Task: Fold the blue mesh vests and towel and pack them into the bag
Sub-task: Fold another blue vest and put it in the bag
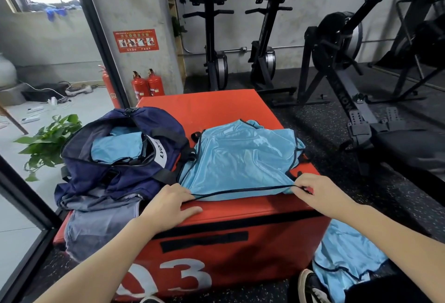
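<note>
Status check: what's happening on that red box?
Both hands, left hand and right hand, pinching light blue mesh vest hem. Navy bag open alongside. Nothing blocking.

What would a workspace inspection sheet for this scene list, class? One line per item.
Surface: red padded box, numbered front.
Job's things: blue vest spread on box; navy bag open, blue fabric inside; another vest on floor; grey cloth draped over the box's left edge.
Clutter: nothing seen.
Grippers: left hand holds the hem; right hand pinches it.
Cables: power strips on floor.
Surroundings: rowing machines, fire extinguishers, plant.
</note>
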Action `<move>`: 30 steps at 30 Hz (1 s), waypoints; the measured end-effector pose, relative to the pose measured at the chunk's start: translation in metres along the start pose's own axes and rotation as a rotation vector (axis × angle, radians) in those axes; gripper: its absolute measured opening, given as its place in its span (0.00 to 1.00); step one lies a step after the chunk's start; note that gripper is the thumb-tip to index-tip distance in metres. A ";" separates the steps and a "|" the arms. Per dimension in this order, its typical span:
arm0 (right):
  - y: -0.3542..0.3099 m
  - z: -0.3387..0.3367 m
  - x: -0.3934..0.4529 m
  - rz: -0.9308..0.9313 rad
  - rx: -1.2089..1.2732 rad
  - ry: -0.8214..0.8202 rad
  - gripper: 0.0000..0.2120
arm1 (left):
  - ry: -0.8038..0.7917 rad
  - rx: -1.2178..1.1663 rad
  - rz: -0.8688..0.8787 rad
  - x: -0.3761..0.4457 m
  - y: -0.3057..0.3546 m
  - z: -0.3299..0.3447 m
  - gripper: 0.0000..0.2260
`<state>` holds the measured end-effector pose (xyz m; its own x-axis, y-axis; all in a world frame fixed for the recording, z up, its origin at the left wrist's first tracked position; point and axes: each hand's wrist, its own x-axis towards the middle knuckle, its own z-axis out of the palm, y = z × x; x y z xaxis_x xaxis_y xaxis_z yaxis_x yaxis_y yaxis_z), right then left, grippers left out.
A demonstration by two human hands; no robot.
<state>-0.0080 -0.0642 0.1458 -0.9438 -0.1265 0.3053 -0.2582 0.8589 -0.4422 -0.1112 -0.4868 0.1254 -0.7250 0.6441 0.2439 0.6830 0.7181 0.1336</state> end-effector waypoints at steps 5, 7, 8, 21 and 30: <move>0.011 -0.004 0.004 -0.040 -0.061 -0.014 0.03 | 0.141 -0.011 0.043 0.005 -0.004 0.008 0.09; 0.016 -0.008 0.006 -0.148 -0.226 -0.018 0.07 | 0.183 -0.063 -0.016 0.008 -0.009 0.006 0.06; 0.017 -0.011 0.009 -0.239 -0.329 -0.011 0.10 | 0.191 -0.074 -0.038 0.010 -0.011 0.003 0.07; -0.031 -0.136 0.072 -0.335 -0.591 0.300 0.15 | 0.380 -0.093 -0.164 0.079 0.023 -0.170 0.13; -0.141 -0.315 0.101 0.015 -0.056 0.718 0.08 | 0.709 -0.181 -0.190 0.113 0.109 -0.370 0.10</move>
<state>-0.0016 -0.0418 0.5044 -0.5739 0.2264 0.7870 -0.2170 0.8846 -0.4127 -0.0859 -0.4336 0.5223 -0.6425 0.1461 0.7523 0.6005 0.7057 0.3759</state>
